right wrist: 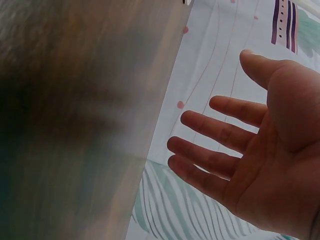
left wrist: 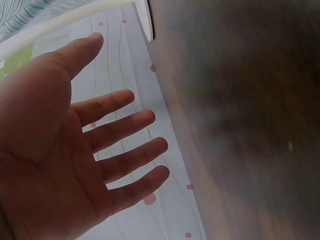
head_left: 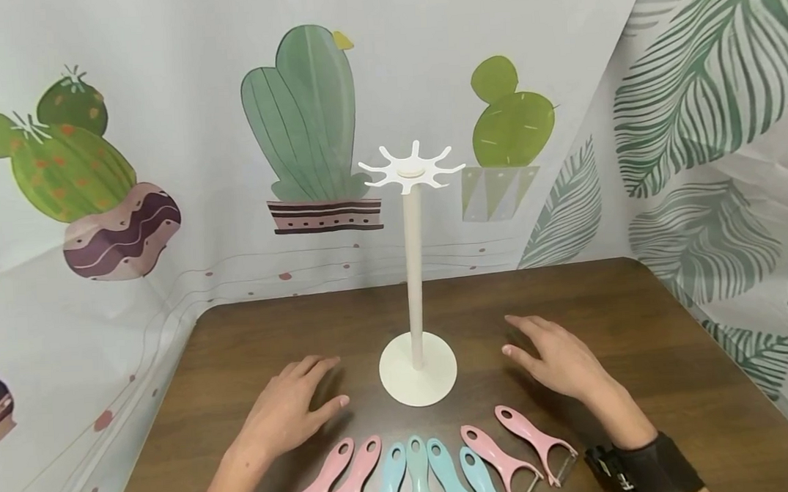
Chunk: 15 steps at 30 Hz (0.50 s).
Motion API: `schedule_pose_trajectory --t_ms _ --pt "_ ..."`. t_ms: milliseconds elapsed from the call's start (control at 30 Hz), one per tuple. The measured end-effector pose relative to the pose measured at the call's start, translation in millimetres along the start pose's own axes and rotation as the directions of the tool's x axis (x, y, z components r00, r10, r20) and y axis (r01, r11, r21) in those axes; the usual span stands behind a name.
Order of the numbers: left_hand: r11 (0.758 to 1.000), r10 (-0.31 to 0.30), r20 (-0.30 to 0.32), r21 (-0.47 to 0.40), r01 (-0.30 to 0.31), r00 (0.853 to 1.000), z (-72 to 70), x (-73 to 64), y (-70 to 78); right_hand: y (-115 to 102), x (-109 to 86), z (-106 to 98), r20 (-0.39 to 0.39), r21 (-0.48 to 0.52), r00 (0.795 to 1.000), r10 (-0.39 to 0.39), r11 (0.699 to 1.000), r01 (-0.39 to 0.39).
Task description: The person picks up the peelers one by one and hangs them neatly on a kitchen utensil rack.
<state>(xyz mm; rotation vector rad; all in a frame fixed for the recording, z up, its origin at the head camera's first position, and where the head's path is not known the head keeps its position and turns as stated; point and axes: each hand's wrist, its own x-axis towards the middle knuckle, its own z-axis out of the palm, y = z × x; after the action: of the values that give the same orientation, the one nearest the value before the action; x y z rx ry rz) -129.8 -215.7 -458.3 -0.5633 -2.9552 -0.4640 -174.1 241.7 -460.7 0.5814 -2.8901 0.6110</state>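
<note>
A white stand [head_left: 414, 274] with a round base and a ring of radiating prongs on top stands upright on the table, between my two hands. To its left is my left hand [head_left: 289, 408], fingers extended and spread, holding nothing. On the other side, my right hand [head_left: 560, 360] is likewise spread and holds nothing. Both wrist views show bare palms, the left [left wrist: 60, 185] and the right [right wrist: 280, 170]. Several peelers lie in a row in front of the stand: pink ones [head_left: 334, 465] at both ends, blue [head_left: 446, 467] and green [head_left: 417, 465] ones in the middle. Some are cut off by the frame's lower edge.
The brown wooden table [head_left: 272, 325] has rounded back corners. Behind it hangs a white cloth [head_left: 198, 137] printed with cacti and leaves, close to the table's back edge. A black wrist strap [head_left: 655, 469] is on the right arm.
</note>
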Motion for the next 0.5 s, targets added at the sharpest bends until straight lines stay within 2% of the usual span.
schedule_pose_trajectory --t_ms 300,500 --pt "0.999 0.028 0.03 -0.02 -0.027 0.999 2.2 -14.5 6.3 -10.6 6.9 0.2 -0.015 0.022 0.999 -0.03 0.999 0.03" --pt "0.999 0.044 0.043 -0.032 -0.043 0.998 1.2 -25.7 13.0 -18.8 14.1 -1.8 -0.016 0.076 0.998 -0.056 0.995 0.057"
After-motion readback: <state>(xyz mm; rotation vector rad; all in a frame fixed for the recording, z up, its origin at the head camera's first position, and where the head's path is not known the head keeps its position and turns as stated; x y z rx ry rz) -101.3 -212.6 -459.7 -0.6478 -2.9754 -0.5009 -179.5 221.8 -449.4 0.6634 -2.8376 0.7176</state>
